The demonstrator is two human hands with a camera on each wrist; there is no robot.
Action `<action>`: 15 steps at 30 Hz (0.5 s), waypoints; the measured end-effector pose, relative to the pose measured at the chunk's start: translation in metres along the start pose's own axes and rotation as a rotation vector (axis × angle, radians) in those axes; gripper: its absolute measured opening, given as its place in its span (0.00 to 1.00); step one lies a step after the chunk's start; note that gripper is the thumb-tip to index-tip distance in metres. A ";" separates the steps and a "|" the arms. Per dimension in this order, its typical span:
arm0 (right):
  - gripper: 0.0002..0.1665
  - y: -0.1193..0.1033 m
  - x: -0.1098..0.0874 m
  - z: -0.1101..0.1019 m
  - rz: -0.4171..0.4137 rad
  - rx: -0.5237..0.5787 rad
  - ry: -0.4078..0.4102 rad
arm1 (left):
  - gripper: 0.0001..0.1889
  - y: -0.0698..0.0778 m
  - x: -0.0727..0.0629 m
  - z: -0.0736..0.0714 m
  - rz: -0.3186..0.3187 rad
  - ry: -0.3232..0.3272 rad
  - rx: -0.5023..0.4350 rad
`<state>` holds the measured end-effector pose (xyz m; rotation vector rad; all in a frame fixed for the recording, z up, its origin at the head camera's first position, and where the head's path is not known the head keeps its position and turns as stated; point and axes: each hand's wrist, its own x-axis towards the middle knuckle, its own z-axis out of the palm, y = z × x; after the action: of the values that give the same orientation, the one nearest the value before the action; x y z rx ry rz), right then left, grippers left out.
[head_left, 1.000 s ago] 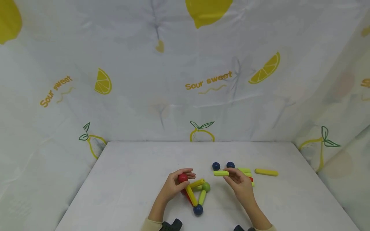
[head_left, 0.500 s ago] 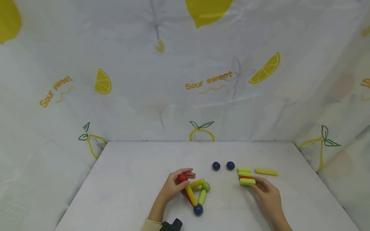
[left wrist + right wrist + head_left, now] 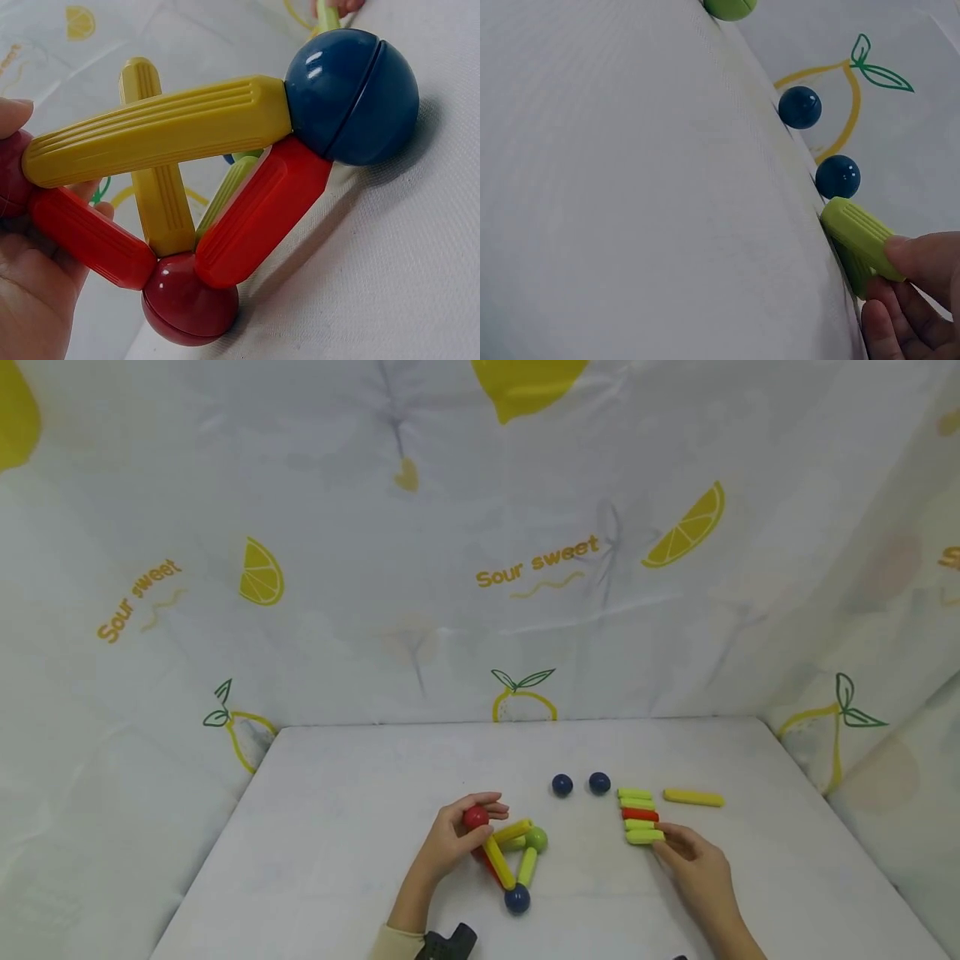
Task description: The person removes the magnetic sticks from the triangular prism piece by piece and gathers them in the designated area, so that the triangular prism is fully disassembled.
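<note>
My left hand [image 3: 447, 842] grips a red ball [image 3: 476, 817] at the top corner of a frame of sticks and balls. A yellow stick [image 3: 498, 862] slopes from it to a blue ball [image 3: 517, 899]; a green ball [image 3: 536, 839] forms another corner. In the left wrist view, red sticks [image 3: 262, 214] meet a second red ball [image 3: 191, 304] low down. On the right, my right hand [image 3: 693, 862] pinches a short light-green stick [image 3: 643, 837] between thumb and fingers. It lies at the near end of a row of short sticks, one of them red [image 3: 640, 815].
Two loose blue balls, one left [image 3: 562, 785] and one right [image 3: 599, 783], sit behind the frame and left of the row. A longer yellow stick [image 3: 693, 797] lies right of the row. White cloth with lemon prints [image 3: 360, 610] rises behind the white table [image 3: 337, 777].
My right hand has carried the light-green stick rightward and toward me, to the near end of the row. My left hand has kept its grip on the red ball. The head view has shifted slightly.
</note>
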<state>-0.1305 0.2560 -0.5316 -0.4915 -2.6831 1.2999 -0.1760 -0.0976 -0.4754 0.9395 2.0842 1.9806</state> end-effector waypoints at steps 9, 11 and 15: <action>0.20 -0.001 0.001 0.005 -0.097 -0.101 0.119 | 0.20 0.000 0.000 -0.001 0.000 -0.004 -0.012; 0.20 0.000 0.002 0.005 -0.100 -0.109 0.123 | 0.20 0.000 0.000 -0.001 0.002 -0.004 -0.016; 0.21 0.000 0.000 0.006 -0.076 -0.105 0.142 | 0.20 0.001 0.000 -0.001 0.005 -0.010 -0.022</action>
<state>-0.1323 0.2520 -0.5355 -0.4696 -2.6342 1.0671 -0.1762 -0.0983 -0.4743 0.9501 2.0531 1.9928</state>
